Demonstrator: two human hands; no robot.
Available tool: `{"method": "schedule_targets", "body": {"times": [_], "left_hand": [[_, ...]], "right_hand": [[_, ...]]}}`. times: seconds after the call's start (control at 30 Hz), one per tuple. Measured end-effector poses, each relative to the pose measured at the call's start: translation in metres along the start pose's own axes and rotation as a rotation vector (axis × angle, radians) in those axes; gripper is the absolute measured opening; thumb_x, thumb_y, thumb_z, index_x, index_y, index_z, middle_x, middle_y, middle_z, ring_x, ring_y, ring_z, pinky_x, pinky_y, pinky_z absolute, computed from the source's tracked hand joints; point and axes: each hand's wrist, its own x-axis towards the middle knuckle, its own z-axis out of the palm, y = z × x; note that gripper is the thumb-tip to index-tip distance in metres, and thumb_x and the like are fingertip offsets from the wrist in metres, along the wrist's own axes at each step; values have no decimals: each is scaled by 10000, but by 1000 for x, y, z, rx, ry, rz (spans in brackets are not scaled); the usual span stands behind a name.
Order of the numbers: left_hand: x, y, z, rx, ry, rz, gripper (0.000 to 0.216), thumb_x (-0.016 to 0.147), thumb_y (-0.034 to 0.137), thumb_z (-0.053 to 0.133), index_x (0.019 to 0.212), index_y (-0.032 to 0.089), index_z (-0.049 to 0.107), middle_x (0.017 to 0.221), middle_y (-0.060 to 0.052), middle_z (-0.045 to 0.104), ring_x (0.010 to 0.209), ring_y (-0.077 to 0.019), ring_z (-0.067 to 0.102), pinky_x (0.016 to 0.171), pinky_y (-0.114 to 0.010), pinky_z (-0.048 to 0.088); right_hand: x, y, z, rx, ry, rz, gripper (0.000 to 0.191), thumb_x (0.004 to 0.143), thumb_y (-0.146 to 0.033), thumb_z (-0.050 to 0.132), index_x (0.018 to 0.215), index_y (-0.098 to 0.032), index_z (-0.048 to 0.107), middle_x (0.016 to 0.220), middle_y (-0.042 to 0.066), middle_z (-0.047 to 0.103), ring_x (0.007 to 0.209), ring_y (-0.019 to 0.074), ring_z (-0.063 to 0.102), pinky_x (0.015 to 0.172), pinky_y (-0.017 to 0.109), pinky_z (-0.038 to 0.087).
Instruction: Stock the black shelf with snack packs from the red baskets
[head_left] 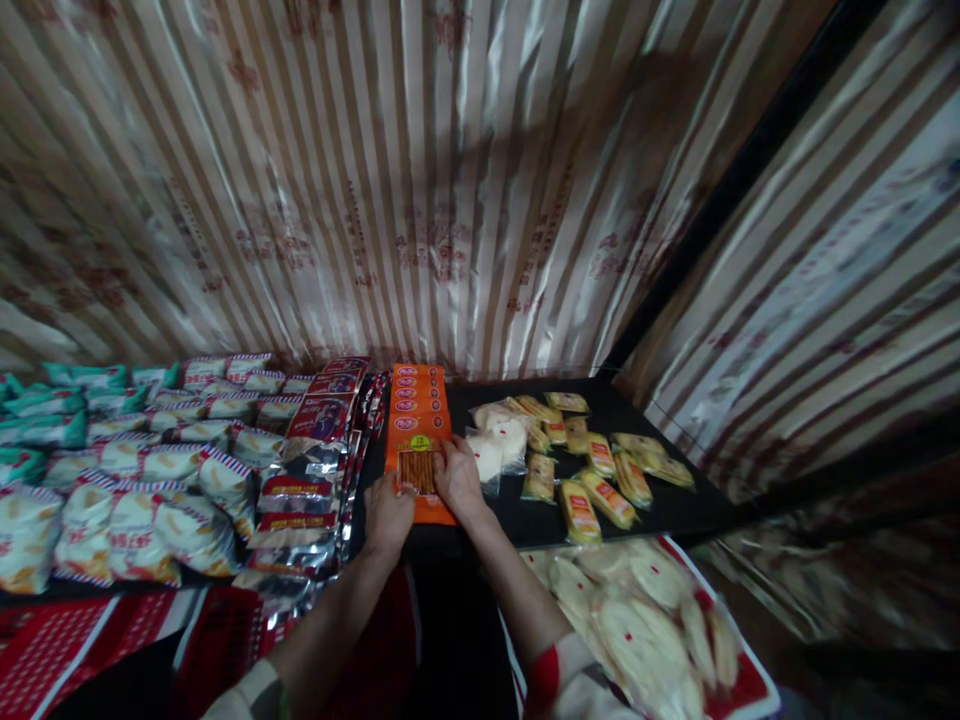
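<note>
An orange snack packet (417, 486) with brown sticks pictured on its front lies at the near end of an overlapping row of orange packets (420, 395) on the black shelf. My left hand (390, 512) grips its left edge, fingers curled and partly hidden. Along the packet's right edge, my right hand (457, 478) is closed on it, thumb and fingers at the side. Close to my left hand stands a row of dark red and silver packets (307, 470). Beyond my right hand are clear bags of round white flatbreads (499, 438).
Yellow wrapped snacks (579, 510) lie scattered on the right of the shelf. White snack bags (142, 530) and green bags (45, 430) fill the left. Below right, a red and white tray (754, 670) holds bagged flatbreads. Striped sheeting (420, 180) hangs behind; a dark pole (735, 190) slants at right.
</note>
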Motion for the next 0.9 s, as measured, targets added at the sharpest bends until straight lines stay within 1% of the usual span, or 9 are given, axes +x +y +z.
{"method": "schedule_targets", "body": {"times": [0.13, 0.27, 0.47, 0.53, 0.63, 0.7, 0.73, 0.8, 0.9], "left_hand": [[0, -2, 4, 79, -15, 36, 386, 789, 163, 497, 1160, 86, 575, 1221, -146, 585, 1165, -228, 507, 1015, -280, 320], [-1, -4, 8, 166, -3, 59, 421, 789, 177, 495, 1191, 65, 550, 1264, -150, 549, 1196, -235, 470, 1034, -281, 302], [-2, -3, 8, 226, -8, 64, 411, 795, 206, 463, 1183, 117, 564, 1286, -110, 531, 1216, -231, 441, 1040, -291, 306], [-6, -3, 8, 277, -9, 81, 435, 788, 210, 452, 1199, 110, 555, 1320, -127, 496, 1243, -252, 414, 1041, -323, 318], [-14, -1, 11, 347, 46, 179, 513, 758, 183, 453, 1260, 84, 500, 1418, -157, 372, 1330, -289, 285, 1065, -390, 292], [-18, 2, 14, 365, 63, 301, 561, 742, 168, 466, 1299, 104, 459, 1471, -136, 286, 1374, -282, 180, 1083, -401, 265], [-20, 3, 15, 371, 48, 360, 571, 743, 166, 470, 1311, 120, 447, 1483, -120, 268, 1383, -275, 149, 1090, -401, 252], [-20, 4, 19, 402, -16, 431, 563, 758, 175, 464, 1320, 134, 441, 1479, -114, 282, 1383, -282, 149, 1098, -422, 233], [-19, 3, 23, 478, -86, 463, 553, 775, 186, 448, 1324, 118, 437, 1459, -147, 314, 1363, -316, 204, 1093, -467, 225]], "right_hand": [[-4, -4, 1, -34, 3, -1, 365, 833, -180, 417, 1129, -80, 607, 1254, 173, 519, 1163, 251, 480, 997, 348, 386], [-2, -7, 1, -23, 7, 0, 371, 831, -169, 416, 1133, -63, 603, 1240, 168, 528, 1179, 263, 458, 1011, 352, 375], [1, -4, 4, 13, -7, -18, 372, 836, -170, 404, 1138, -95, 608, 1244, 159, 535, 1199, 274, 438, 1025, 405, 357], [-1, -2, 7, 10, 1, -38, 383, 833, -171, 403, 1156, -104, 598, 1270, 155, 515, 1211, 281, 425, 1026, 415, 355], [-3, 1, 12, 34, 47, -48, 401, 837, -199, 406, 1185, -92, 573, 1318, 158, 464, 1242, 292, 391, 1036, 411, 349], [-2, 3, 12, 73, 66, -53, 421, 855, -230, 385, 1214, -81, 546, 1344, 161, 432, 1264, 288, 371, 1046, 412, 340], [-2, 4, 11, 95, 68, -56, 431, 865, -245, 371, 1228, -77, 531, 1355, 164, 421, 1270, 284, 366, 1050, 415, 337], [-1, 7, 9, 129, 66, -64, 445, 883, -272, 345, 1243, -73, 512, 1366, 173, 409, 1274, 274, 370, 1053, 422, 334], [1, 15, 3, 145, 61, -95, 457, 904, -294, 304, 1230, -53, 517, 1355, 193, 425, 1268, 258, 389, 1054, 414, 335]]}}
